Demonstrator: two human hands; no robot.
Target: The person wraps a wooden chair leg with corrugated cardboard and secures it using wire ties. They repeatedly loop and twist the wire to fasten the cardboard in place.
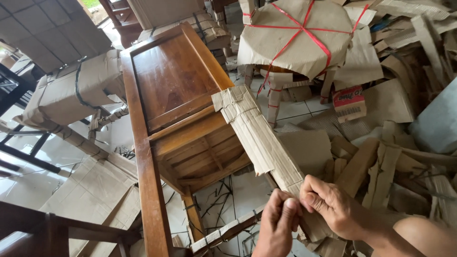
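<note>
A brown wooden chair [171, 90] lies tipped in front of me, its back panel facing up. One of its legs is wrapped in brown corrugated cardboard [259, 138] that runs down toward me. My left hand [277, 223] pinches the lower end of that cardboard wrap with closed fingers. My right hand [335, 209] grips the same wrap just to the right, its thumb pressed on the cardboard edge. Both hands touch each other at the wrap.
A cardboard-wrapped stool tied with red string [297, 35] stands behind. Another wrapped piece of furniture [71, 90] lies at the left. Loose cardboard scraps [381, 157] pile at the right. Flat cardboard [90, 190] covers white floor tiles; dark wooden bars [57, 233] cross the lower left.
</note>
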